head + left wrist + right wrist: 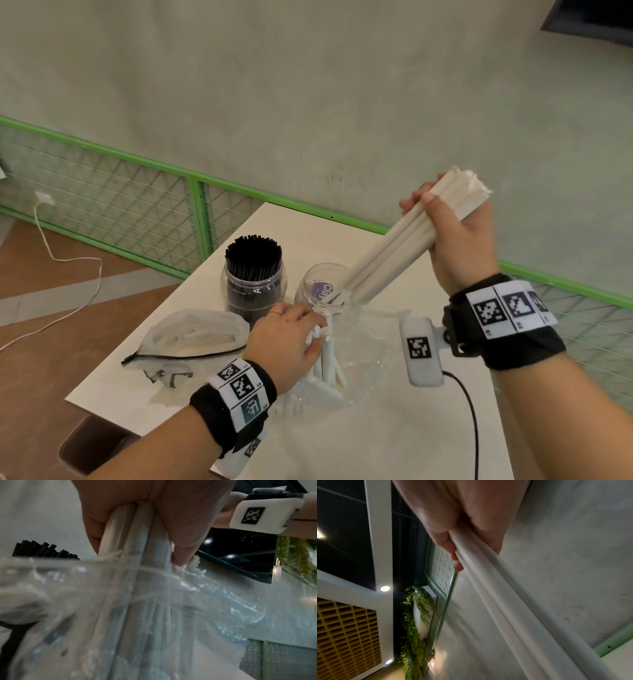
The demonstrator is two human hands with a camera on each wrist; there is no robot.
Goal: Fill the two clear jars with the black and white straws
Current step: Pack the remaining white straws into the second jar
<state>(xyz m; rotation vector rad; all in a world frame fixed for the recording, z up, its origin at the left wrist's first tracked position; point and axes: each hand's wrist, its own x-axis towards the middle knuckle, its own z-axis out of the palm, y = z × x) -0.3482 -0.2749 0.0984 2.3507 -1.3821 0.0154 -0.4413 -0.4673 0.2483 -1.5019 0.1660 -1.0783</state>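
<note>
**White straws going into the second jar**

The white straw bundle (pixel 404 240), clamped in the right hand (pixel 459 240), slants into the empty clear jar (pixel 320 291) near the bench's far edge, beside the jar of black straws (pixel 253 274). The left hand (pixel 287 339) grips more white straws inside the plastic bag (pixel 363 346). Entering at this slant, the bundle could tip the unheld jar.

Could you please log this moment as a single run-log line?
right hand: holds white straws, ends at empty jar | left hand: grips straws in bag | black jar: full
</note>
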